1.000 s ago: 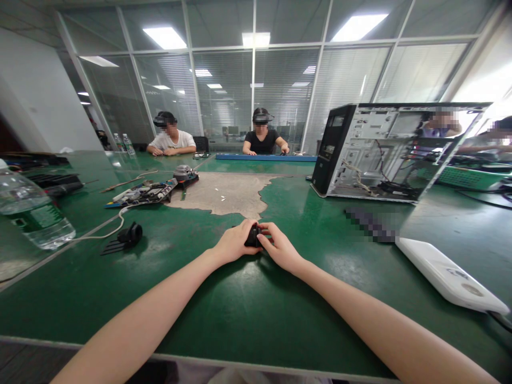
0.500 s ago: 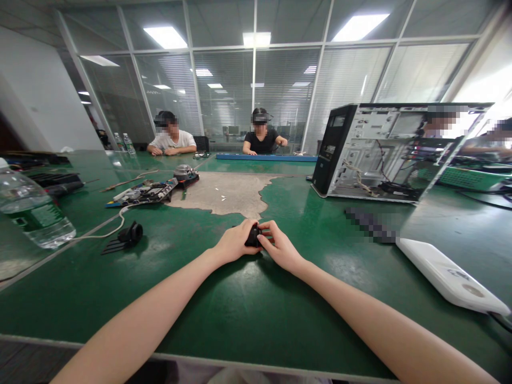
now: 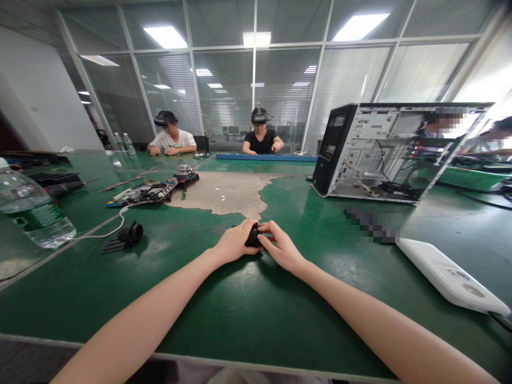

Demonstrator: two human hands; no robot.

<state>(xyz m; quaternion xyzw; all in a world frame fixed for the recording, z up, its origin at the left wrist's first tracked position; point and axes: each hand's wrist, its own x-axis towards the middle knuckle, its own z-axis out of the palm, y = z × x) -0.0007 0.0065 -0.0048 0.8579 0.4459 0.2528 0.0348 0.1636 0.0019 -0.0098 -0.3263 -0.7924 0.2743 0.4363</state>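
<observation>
Between my hands, over the green table (image 3: 240,309), is a small black part (image 3: 252,236) whose kind I cannot make out. My left hand (image 3: 233,242) is closed around it from the left, covering much of it. The fingertips of my right hand (image 3: 281,246) pinch its right side, thumb below and index finger above. Off to the left, a black piece with a round end and flat prongs (image 3: 130,233) lies on the table.
A circuit board (image 3: 146,192) with a pale cable and a water bottle (image 3: 36,213) are at left. On the right stand an opened computer case (image 3: 336,152) and a white power bank (image 3: 448,272). Two co-workers sit across the table; others are behind the case.
My hands and the black part stay almost where they were. Across the table, the co-worker in black has lowered and drawn in one hand. A person seen through the case has shifted.
</observation>
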